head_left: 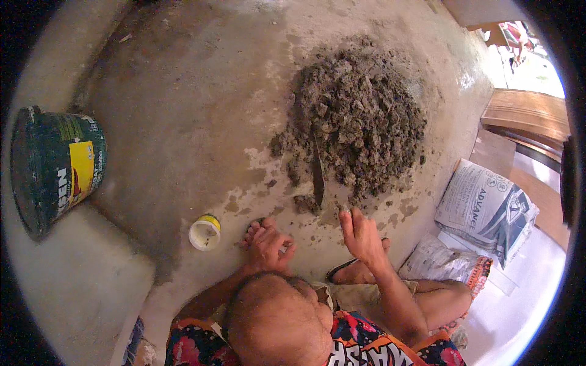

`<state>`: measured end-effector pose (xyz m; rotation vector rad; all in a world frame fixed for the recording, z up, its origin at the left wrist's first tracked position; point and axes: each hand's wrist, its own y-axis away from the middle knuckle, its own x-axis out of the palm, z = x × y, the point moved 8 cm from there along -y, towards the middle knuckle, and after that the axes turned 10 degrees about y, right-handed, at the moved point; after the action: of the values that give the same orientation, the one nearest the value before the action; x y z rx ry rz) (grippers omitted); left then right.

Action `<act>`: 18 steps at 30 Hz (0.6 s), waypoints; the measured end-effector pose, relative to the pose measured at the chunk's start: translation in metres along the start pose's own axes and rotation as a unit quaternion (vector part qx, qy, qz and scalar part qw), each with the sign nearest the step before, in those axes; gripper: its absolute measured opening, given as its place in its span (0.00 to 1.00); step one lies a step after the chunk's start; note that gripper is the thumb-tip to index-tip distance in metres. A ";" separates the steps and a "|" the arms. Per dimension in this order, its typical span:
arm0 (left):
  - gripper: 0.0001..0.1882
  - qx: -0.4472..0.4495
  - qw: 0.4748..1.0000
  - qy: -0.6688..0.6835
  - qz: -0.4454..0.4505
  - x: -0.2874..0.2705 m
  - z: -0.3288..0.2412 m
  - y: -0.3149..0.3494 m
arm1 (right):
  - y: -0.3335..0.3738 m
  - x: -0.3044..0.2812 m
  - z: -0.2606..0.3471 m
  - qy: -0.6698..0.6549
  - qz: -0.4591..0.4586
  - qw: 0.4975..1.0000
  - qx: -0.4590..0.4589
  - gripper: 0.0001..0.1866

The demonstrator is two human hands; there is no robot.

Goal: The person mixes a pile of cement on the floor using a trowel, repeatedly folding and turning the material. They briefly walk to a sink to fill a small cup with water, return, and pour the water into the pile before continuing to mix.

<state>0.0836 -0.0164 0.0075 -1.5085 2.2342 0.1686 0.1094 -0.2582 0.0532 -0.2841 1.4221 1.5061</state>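
A large mound of dark grey, lumpy wet mortar [366,116] lies on the concrete floor in front of me. Against its near left side stands a long thin blade, seemingly a trowel [318,171], seen nearly edge-on. My right hand [361,236] is closed at the blade's near end; the handle is mostly hidden by the fingers. Loosely bent, my left hand [270,247] rests by my foot with a gap between thumb and fingers, and I see nothing in it. To its left sits a small white tub with a yellow band [205,233].
A dark green bucket with a yellow label [85,165] lies at the far left. On the right are a grey-white paper sack [482,201], a crumpled white and orange bag [445,259] and wooden boards [525,116]. Small mortar crumbs and damp patches surround the mound.
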 end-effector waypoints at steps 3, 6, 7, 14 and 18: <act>0.09 0.013 1.000 0.017 0.002 0.011 0.000 -0.006 | -0.038 0.002 0.048 0.037 -0.051 0.996 -0.055 0.25; 0.10 0.026 0.999 0.041 -0.018 0.022 0.006 -0.003 | -0.058 0.011 0.035 0.057 -0.092 0.992 -0.057 0.25; 0.10 0.010 0.999 0.045 -0.015 0.023 0.013 0.005 | -0.064 0.016 0.033 0.059 -0.097 0.992 -0.060 0.25; 0.11 -0.011 1.000 0.015 -0.002 0.020 0.014 0.006 | -0.011 -0.008 -0.017 0.058 -0.088 0.994 -0.021 0.25; 0.12 -0.027 0.999 0.033 -0.001 0.023 0.004 -0.004 | -0.033 0.013 -0.044 0.007 -0.122 0.992 -0.009 0.24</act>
<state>0.0808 -0.0365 -0.0050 -1.5669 2.2955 0.1836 0.1091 -0.2956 0.0117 -0.4635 1.3339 1.3197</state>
